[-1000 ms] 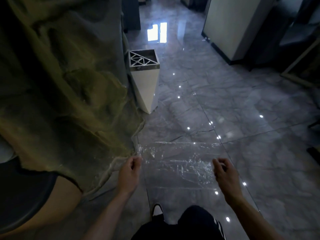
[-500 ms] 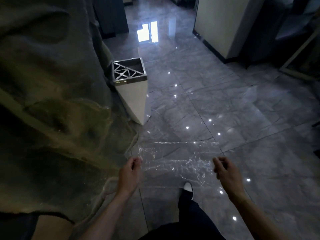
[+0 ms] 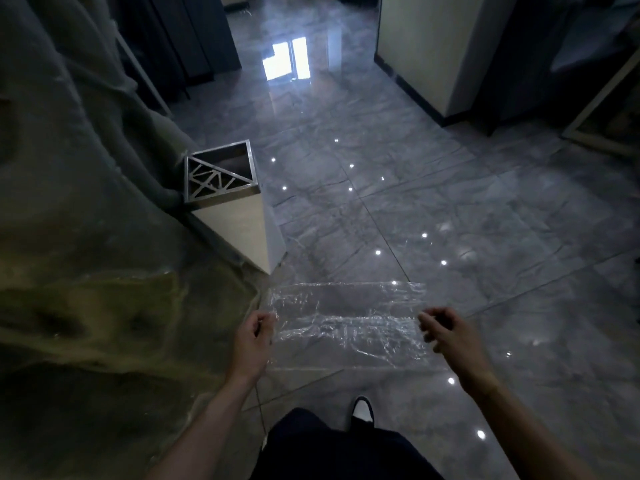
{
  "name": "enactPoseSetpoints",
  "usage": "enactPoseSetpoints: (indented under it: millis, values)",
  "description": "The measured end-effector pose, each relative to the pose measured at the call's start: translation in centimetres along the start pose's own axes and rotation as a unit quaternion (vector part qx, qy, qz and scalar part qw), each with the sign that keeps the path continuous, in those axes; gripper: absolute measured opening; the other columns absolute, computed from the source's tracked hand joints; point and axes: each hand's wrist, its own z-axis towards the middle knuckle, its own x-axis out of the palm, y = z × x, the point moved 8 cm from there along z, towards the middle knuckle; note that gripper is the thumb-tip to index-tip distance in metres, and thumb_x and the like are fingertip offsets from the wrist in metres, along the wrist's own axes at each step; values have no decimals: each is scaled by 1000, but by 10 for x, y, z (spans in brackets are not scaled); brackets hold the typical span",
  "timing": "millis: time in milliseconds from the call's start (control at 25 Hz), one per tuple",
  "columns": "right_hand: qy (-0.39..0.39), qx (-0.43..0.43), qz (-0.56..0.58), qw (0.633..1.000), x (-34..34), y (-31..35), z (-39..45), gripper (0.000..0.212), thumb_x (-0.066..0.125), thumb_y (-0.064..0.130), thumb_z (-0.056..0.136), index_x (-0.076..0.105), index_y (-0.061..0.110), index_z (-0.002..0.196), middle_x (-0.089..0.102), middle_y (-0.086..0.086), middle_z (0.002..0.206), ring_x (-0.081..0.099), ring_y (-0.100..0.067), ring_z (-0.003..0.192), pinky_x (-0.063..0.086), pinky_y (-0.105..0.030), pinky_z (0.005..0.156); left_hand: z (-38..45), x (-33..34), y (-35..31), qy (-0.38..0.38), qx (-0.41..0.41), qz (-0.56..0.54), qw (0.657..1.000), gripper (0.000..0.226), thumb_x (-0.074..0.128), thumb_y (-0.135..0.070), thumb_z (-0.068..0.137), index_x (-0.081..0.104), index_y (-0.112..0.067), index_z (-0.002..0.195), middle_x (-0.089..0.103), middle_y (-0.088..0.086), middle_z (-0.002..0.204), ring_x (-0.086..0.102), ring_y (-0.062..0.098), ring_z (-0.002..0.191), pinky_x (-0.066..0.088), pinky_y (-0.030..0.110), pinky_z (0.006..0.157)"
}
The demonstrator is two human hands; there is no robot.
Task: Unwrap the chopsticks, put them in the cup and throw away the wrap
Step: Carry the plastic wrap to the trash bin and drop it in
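Note:
A clear, crinkled plastic wrap [image 3: 349,323] is stretched flat between my hands above the grey tiled floor. My left hand [image 3: 254,341] pinches its left edge and my right hand [image 3: 445,332] pinches its right edge. A white tapered bin [image 3: 235,216] with a square metal lattice top stands ahead and to the left, beyond the wrap. No chopsticks or cup are in view.
A large rough rock-like wall [image 3: 86,271] fills the left side, touching the bin. Glossy grey floor tiles [image 3: 450,202] spread ahead and right. A cream pillar [image 3: 426,50] stands at the far right. My dark trouser leg and shoe [image 3: 362,410] are below.
The bin has come nearer and now stands lower in the view, as I walk towards it. Both hands keep the wrap stretched between them as before.

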Motion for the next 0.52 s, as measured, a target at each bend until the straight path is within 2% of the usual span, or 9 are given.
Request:
enactPoseSetpoints:
  millis: [120,200,280,400,520]
  values:
    - [-6,6,0,1000,-7,9,33,4,65,23,88,68,22,85,73,-2,76,64,-14,64,48,-29,57,33,13,-15,2,-7,-3,1000,14,57,-18,97,64,-14,85,60,4,69,53,10,61,45,15,55]
    - [1,6,-11,1000,-5,17,58,5,65,22,88,69,21,87,73,-3,78,66,-16,67,49,-29,59,58,20,-19,3,-18,-12,1000,13,58,-21,96,65,-13,88,63,7,74,55,14,65,47,25,60]
    - [4,6,-24,1000,-1,28,85,7,64,22,89,70,18,92,73,-4,81,67,-19,71,50,-28,60,84,27,-20,13,-32,-17,999,14,57,-25,96,66,-15,90,63,10,74,54,17,63,46,32,58]
    - [4,-1,-38,999,10,52,133,9,63,21,89,70,16,95,73,-4,83,67,-20,75,51,-28,62,136,34,-26,17,-36,-9,999,13,56,-26,96,65,-21,89,64,9,73,55,17,61,46,31,56]
    - [6,-14,-49,999,22,84,185,8,64,22,89,70,18,94,74,-3,83,68,-20,76,52,-30,63,194,39,-39,18,-36,-7,999,12,56,-24,97,66,-20,90,65,10,75,56,16,62,48,28,57]
